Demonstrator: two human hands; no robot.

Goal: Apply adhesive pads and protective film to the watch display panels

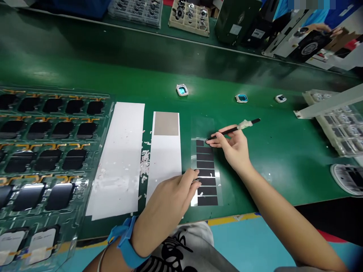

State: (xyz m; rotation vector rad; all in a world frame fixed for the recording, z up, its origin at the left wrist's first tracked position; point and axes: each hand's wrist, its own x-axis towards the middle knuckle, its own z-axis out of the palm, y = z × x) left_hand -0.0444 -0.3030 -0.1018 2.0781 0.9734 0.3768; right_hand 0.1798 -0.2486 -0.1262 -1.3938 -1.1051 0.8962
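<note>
Clearly, the far left belonged to a transparent tray (96, 158), its pockets holding rows of dark square panels (62, 129) with orange-gold ribbons. Right of it lay white paper (119, 158), specked in places, and then a litter of pale scraps (145, 160) on the green bench (280, 151). Next came a white card (166, 151) with a grey-brown square (166, 124) at its far end. The left hand (167, 198), a blue band (126, 241) round its wrist, reached across the card's near part, fingers bunched over the left side of a clear sheet (202, 126). Something metallic glinted at those fingertips — whether they pinched it, I could not tell. The sheet lay flat, bearing a column of dark strips (205, 164). At its far right the right hand (235, 149) pinched a slim black tool (229, 131) — pale wrapping (244, 124) round its shaft — with the tip by the topmost strip. Beyond stood two small blue-faced casings (242, 98), a third pale one (280, 98), and, rightmost, a loaded tray (320, 117).
</note>
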